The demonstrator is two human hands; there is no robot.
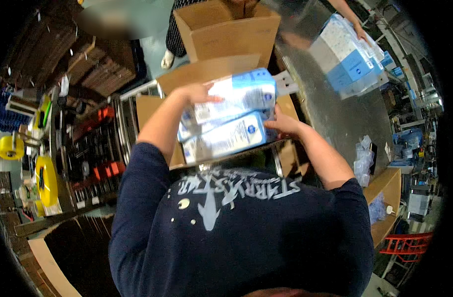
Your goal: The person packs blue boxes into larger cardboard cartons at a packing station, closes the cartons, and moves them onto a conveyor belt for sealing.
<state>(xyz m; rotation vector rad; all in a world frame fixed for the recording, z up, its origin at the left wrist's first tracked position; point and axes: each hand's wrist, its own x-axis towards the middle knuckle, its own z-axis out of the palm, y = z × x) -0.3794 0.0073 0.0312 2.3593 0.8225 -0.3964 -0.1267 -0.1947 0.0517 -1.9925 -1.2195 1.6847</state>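
Several soft blue-and-white plastic packs lie side by side in an open cardboard box in front of me. My left hand lies on the far-left top of the farther pack, fingers stretched across it. At the packs' right end, my right hand grips the nearer pack, its thumb on the near side. Some of its fingers are hidden behind the pack. The far flap of the box stands raised.
A second open carton stands beyond, with a person in striped trousers beside it. On the dark table at right, another person's hand touches bagged blue-and-white packs. Stacked flat cardboard is at left, and tape rolls.
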